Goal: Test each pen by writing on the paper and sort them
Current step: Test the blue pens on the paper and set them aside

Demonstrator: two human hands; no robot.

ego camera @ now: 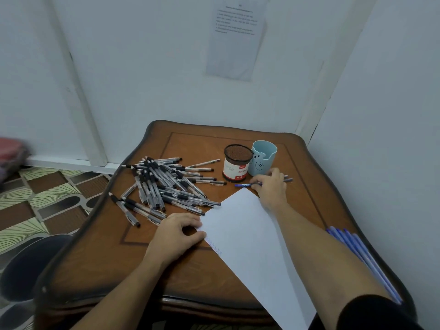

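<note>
A white sheet of paper [247, 236] lies slanted on the wooden table [181, 277], with faint blue scribbles along its left edge. My left hand [177, 233] rests on the table at that edge, thumb and fingers touching the sheet. My right hand [271, 186] reaches past the paper's far corner and closes its fingers round a blue pen [245, 185] lying flat; another pen end [288, 179] sticks out to the right of the hand. A big heap of black-grip clear pens [164, 186] covers the table's left part.
A black mesh pen cup [237, 166] with a red-and-white label and a light blue bear cup [263, 158] stand at the back. Several blue pens [357, 253] lie along the table's right edge. White walls close in behind and at right; tiled floor and dark stools at left.
</note>
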